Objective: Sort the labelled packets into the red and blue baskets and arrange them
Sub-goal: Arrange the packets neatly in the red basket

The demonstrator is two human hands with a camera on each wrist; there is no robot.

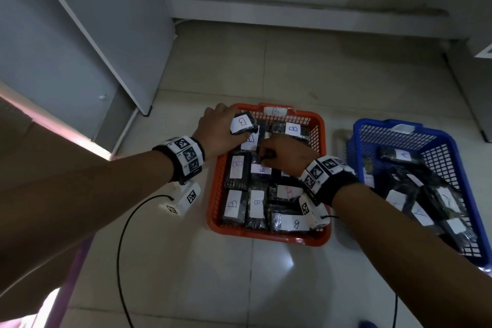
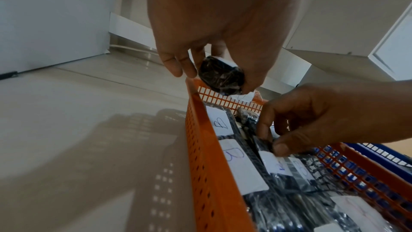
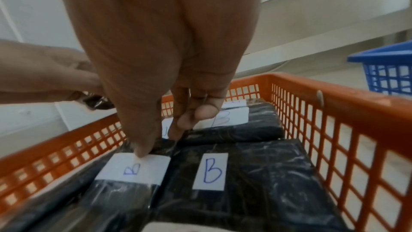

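Observation:
The red basket (image 1: 323,138) on the floor holds several black packets with white "B" labels, laid in rows. My left hand (image 1: 221,129) grips one B packet (image 1: 243,123) above the basket's far left corner; in the left wrist view that packet (image 2: 220,75) shows end-on between my fingers. My right hand (image 1: 282,153) reaches into the basket's middle and pinches the far end of a B packet (image 3: 131,170) lying there, thumb on its label. To the right, the blue basket (image 1: 452,146) holds several "A" packets (image 1: 404,155) lying loosely.
Both baskets sit on a pale tiled floor (image 1: 266,274). A grey cabinet (image 1: 80,48) stands at the left and a low ledge (image 1: 292,8) runs along the back. A black cable (image 1: 121,234) loops on the floor under my left arm.

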